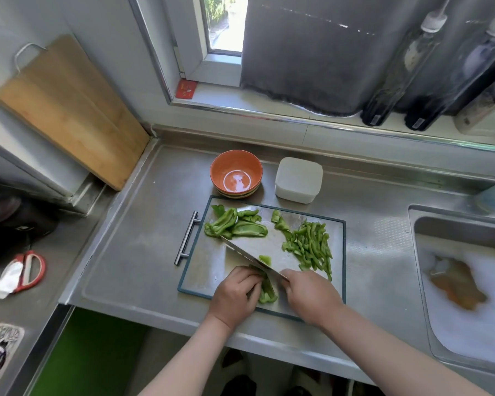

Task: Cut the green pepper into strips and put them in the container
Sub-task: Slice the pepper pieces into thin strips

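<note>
Orange bowl [225,167] sits beside white container [298,178], behind board [202,267].

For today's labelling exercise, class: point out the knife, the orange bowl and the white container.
knife [249,256]: head view, middle of the blade.
orange bowl [222,166]: head view, inner wall.
white container [298,178]: head view, top face.
</note>
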`<state>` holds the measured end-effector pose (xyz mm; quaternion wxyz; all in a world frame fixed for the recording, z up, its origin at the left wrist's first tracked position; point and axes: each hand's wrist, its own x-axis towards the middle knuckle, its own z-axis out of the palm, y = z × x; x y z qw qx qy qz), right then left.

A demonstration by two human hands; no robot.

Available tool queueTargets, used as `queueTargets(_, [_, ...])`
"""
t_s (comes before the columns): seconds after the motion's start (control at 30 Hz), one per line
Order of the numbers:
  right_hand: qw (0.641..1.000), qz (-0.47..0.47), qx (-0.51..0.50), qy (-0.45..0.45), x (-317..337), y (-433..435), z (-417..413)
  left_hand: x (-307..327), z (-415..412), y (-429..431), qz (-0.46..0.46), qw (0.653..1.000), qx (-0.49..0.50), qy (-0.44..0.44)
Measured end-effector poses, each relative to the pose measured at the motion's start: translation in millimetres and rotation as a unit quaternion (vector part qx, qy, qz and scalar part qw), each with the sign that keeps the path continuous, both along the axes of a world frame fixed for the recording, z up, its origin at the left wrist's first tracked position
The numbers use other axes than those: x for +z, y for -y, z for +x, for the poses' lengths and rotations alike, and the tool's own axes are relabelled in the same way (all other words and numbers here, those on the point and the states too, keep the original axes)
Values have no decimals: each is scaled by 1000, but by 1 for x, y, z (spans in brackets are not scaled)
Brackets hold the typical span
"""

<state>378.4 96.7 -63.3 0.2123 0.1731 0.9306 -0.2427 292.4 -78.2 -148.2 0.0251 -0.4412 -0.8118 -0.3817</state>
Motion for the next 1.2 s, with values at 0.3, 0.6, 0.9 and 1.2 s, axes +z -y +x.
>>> queueTargets(0.3, [996,45,46,-56,19,10,24,3,0,1,-9,1000,4,-13])
queueTargets(0.6, [997,56,51,-22,27,2,29,0,0,1,-8,1000,12,-1])
queueTargets(0.9, [999,2,35,24,24,-6,12,-5,-1,0,7,1000,16,6])
queueTargets(1.2, [999,-3,31,29,2,10,-26,1,3,-1,-7,999,1,42])
